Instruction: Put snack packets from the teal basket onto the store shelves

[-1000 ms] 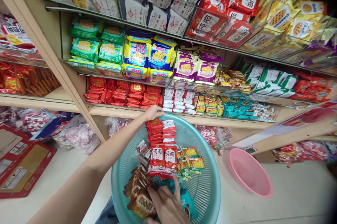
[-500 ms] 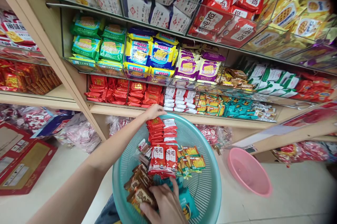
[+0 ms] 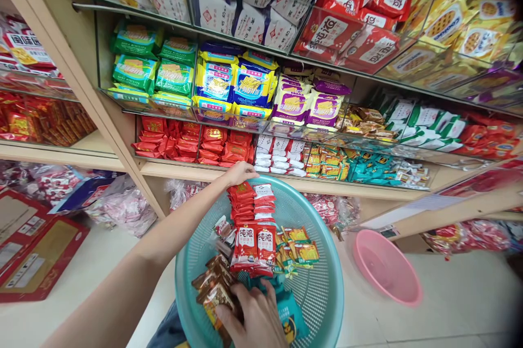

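A round teal plastic basket (image 3: 327,293) full of snack packets is in front of me. My left hand (image 3: 242,174) grips its far rim, the fingers closed over the edge. Inside, my right hand (image 3: 257,312) has thumb and fingers closed around brown snack packets (image 3: 216,293) at the near left. Teal packets (image 3: 292,315) lie right beside that hand, partly hidden by it. Red-and-white biscuit packets (image 3: 254,247) stand in the middle, with stacked red packets (image 3: 241,198) and white-and-red packets (image 3: 263,195) behind. Yellow-orange packets (image 3: 300,247) are on the right.
A wooden shelf unit (image 3: 183,174) with clear bins of packaged biscuits rises just beyond the basket. On the floor are a pink basin (image 3: 388,269) at right and a red carton (image 3: 32,261) at left. Bagged goods (image 3: 122,203) lie under the shelf.
My right hand has shifted slightly, its fingers bending more around the brown packets, which have tilted a little. My left hand stays on the rim.
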Demonstrator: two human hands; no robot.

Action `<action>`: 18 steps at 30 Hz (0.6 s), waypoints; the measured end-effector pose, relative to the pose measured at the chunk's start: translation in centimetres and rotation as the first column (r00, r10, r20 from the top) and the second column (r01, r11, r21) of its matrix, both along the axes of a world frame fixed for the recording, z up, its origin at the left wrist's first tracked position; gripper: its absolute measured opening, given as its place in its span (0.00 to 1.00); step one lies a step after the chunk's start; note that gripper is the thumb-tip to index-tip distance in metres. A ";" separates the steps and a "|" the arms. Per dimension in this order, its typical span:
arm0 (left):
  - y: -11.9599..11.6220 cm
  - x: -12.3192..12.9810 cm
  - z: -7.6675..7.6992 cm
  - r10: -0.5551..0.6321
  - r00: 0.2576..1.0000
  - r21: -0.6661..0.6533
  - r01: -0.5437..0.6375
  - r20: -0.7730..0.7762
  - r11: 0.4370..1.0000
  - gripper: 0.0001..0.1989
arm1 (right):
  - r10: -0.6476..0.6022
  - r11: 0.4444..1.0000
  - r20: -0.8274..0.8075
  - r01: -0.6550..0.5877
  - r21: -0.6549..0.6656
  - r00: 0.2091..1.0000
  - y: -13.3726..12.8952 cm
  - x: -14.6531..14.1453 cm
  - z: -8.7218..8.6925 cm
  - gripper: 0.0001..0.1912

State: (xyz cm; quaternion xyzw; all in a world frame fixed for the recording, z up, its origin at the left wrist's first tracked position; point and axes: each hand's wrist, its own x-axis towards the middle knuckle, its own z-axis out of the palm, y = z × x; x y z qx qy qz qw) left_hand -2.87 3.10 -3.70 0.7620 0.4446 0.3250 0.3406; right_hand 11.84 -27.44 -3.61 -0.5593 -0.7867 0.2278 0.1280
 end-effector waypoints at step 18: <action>-0.3 0.1 0.5 0.006 1.000 0.009 -0.006 -0.009 1.000 0.19 | 0.000 0.999 -0.141 0.007 0.047 0.990 0.5 -0.1 1.4 0.09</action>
